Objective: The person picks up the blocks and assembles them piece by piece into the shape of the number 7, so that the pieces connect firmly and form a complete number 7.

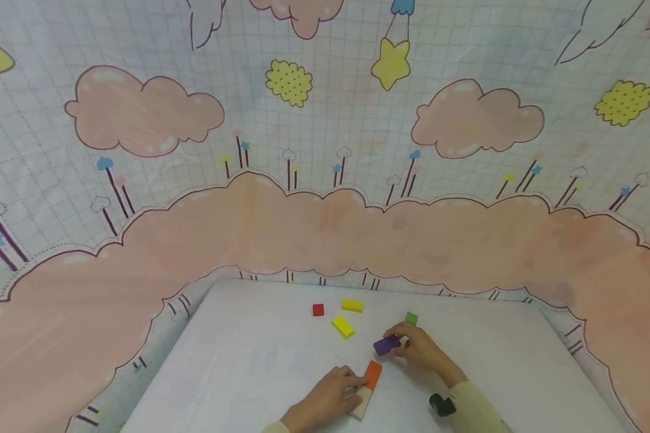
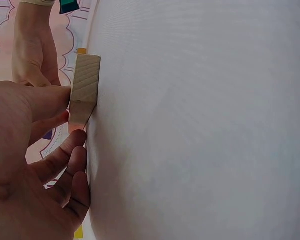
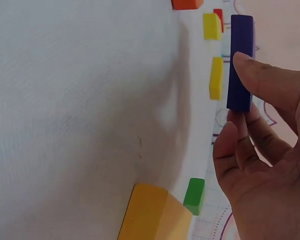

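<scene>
Pinching purple block (image 1: pixel 383 346) between thumb and fingers of right hand (image 1: pixel 419 349), just beyond far end of orange block (image 1: pixel 375 373). Gripping pale wooden block (image 1: pixel 360 406) with left hand (image 1: pixel 327 391), touching orange too; lined up end to end on table (image 1: pixel 222 349). Probably mid-step, extending a row. Likely calling next for turning purple into line, then lowering against orange.
</scene>
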A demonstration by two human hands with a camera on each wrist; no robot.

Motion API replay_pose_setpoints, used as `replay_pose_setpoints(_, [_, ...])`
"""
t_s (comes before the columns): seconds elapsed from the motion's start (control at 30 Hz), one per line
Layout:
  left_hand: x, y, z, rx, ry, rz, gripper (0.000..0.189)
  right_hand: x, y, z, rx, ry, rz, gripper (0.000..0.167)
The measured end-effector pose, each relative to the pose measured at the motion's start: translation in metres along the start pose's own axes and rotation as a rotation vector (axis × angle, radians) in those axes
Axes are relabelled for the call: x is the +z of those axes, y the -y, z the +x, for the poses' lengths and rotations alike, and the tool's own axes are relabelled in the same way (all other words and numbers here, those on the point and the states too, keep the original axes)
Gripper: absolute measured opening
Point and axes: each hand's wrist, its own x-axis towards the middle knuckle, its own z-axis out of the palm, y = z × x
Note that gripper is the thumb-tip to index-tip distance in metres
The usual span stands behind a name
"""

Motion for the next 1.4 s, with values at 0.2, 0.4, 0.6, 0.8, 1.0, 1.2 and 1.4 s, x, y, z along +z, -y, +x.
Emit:
replay_pose_setpoints(0.2, [-0.001,0.001,-0.002,-0.010,0.006,-0.030,0.038,0.001,-0.003,0.002,-0.014,0.067,-0.011,0.029])
replay_pose_setpoints(0.4, [-0.001,0.001,-0.007,0.020,0.007,-0.014,0.039,0.005,-0.005,-0.002,-0.060,0.100,-0.028,0.029])
replay_pose_setpoints(0.6, [0.001,-0.001,-0.009,0.017,0.003,-0.011,0.039,0.004,-0.003,-0.004,-0.052,0.129,-0.042,0.029])
replay_pose_setpoints(0.8, [0.003,-0.002,-0.009,0.008,0.004,-0.028,0.039,0.005,0.000,-0.004,-0.007,0.152,-0.062,0.028])
replay_pose_setpoints(1.0, [0.003,-0.001,-0.009,0.015,0.006,-0.021,0.039,0.005,0.002,-0.004,0.009,0.169,-0.044,0.027])
replay_pose_setpoints(1.2, [0.000,-0.003,-0.009,0.018,0.012,-0.013,0.039,0.007,-0.002,-0.002,-0.012,0.170,-0.058,0.027])
replay_pose_setpoints(1.4, [-0.001,-0.003,-0.010,0.006,0.014,-0.026,0.039,0.011,-0.002,0.000,-0.042,0.170,-0.065,0.028])
